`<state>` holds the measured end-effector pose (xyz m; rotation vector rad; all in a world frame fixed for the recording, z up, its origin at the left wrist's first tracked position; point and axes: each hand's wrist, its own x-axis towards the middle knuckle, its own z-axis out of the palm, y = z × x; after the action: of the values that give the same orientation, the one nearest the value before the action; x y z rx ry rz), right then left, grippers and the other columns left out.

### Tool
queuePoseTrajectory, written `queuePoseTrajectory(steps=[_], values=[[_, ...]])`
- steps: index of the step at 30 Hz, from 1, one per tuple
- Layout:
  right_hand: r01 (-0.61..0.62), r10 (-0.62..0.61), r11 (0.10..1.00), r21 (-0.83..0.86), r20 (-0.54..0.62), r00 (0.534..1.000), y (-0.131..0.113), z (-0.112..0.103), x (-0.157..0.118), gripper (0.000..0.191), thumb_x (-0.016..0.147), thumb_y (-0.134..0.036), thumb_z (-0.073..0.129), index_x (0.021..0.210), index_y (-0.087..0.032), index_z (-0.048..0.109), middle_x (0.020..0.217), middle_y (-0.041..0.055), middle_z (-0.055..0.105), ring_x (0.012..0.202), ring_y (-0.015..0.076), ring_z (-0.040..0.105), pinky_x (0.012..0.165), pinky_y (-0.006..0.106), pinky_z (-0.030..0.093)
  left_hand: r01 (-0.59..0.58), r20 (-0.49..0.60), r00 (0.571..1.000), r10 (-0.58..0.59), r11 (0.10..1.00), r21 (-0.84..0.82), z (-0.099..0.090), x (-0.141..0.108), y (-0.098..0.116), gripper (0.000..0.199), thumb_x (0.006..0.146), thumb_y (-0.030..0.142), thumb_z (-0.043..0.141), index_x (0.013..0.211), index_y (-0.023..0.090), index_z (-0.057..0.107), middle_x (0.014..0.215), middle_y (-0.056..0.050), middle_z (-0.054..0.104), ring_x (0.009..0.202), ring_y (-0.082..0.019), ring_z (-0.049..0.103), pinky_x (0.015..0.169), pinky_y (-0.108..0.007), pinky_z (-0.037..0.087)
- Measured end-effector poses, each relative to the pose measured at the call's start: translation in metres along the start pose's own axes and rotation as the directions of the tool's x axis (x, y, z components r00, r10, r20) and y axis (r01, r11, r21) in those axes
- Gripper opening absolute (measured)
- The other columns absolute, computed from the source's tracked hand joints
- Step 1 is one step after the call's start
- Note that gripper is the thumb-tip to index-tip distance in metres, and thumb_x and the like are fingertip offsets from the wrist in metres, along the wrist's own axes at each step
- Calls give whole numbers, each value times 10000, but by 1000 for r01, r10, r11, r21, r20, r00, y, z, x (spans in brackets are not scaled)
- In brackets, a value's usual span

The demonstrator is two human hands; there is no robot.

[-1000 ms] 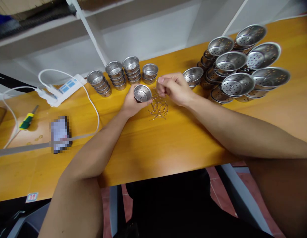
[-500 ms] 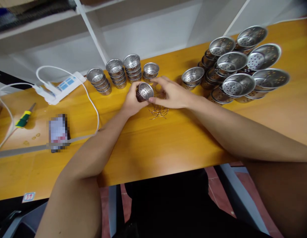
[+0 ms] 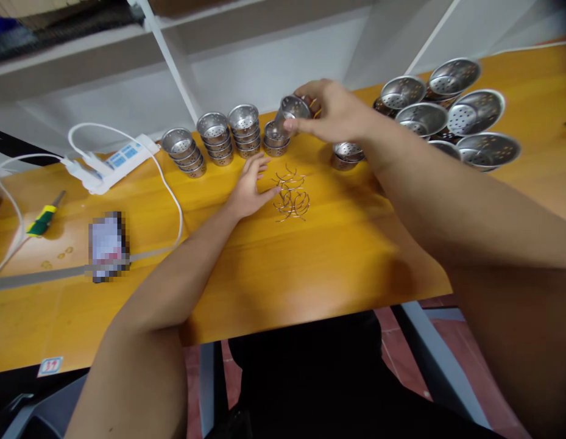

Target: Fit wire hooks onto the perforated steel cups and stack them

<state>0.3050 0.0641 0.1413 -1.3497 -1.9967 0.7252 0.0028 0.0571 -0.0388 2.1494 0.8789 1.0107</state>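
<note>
My right hand point(image 3: 331, 113) grips a perforated metal cup point(image 3: 293, 110) by its right side, fingers behind and thumb in front. The cup tilts just above a short stack of like cups point(image 3: 276, 141); whether it touches them I cannot tell. My left hand point(image 3: 250, 190) holds nothing and has its fingers apart, low over the table. Beside its thumb lies a loose pile of thin curved metal wires point(image 3: 292, 201). Three taller cup stacks stand in a row to the left: one at the end point(image 3: 184, 152), one in the middle point(image 3: 214, 139), one nearest point(image 3: 245, 131).
Many wider perforated cups point(image 3: 422, 119) stand stacked at the right, partly behind my right forearm, with a smaller cup pair point(image 3: 346, 155) beside them. At the left lie a white power strip point(image 3: 122, 163) with cables, a green-yellow screwdriver point(image 3: 42, 221) and a blurred phone-like object point(image 3: 108, 247).
The cup has left my left hand. My right hand has carried it up and away to the short stack. My left hand has opened, and the wires show more fully.
</note>
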Motion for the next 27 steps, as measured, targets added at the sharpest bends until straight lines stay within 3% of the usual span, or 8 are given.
queuePoseTrajectory(steps=[4,7,9,19,23,27], values=[[-139,138,987,-83,-15,990,-19,-3,29,390,1163,-163,1048,1490,-79,854,1027,-60,759,940,93,563,877,264,442,13,29,1000,-13,1000,2,-4,0,7,825,1054,639,1036,1714,311,666,2091,-226,437,1781,-454,704,1501,-749,637],[-178,183,977,-121,24,983,-22,8,38,346,1136,-155,1072,1409,-74,876,807,-131,644,835,85,501,792,276,400,18,36,999,-20,999,32,-5,-1,11,744,1079,582,1006,1682,284,689,2085,-244,451,1839,-471,658,1516,-760,629],[-191,197,971,-141,34,980,-21,13,39,322,1145,-164,1062,1390,-74,873,764,-145,622,810,84,497,775,279,393,21,41,999,-22,999,42,-5,-1,13,681,1087,516,988,1659,277,707,2055,-236,497,1872,-464,626,1523,-744,630],[-166,195,949,-268,84,977,-22,17,48,314,1079,-192,1128,1256,-119,879,804,-127,697,856,86,569,809,240,410,21,49,999,-23,999,49,-5,-1,12,600,1077,446,964,1613,283,749,1969,-203,602,1898,-434,601,1549,-698,602],[-155,195,936,-317,99,976,-21,15,51,460,1077,-241,1144,1443,-86,914,917,-83,756,869,93,574,813,233,406,2,55,998,-5,998,65,-5,1,10,589,1081,443,955,1605,269,752,1958,-222,610,1898,-446,602,1552,-714,589],[-149,199,922,-358,107,974,-23,16,51,711,1079,-273,1153,1680,-22,869,1307,102,921,921,112,582,852,252,412,-11,58,998,6,997,78,-6,1,10,584,1080,445,952,1597,265,752,1957,-231,611,1890,-449,612,1566,-725,568]])
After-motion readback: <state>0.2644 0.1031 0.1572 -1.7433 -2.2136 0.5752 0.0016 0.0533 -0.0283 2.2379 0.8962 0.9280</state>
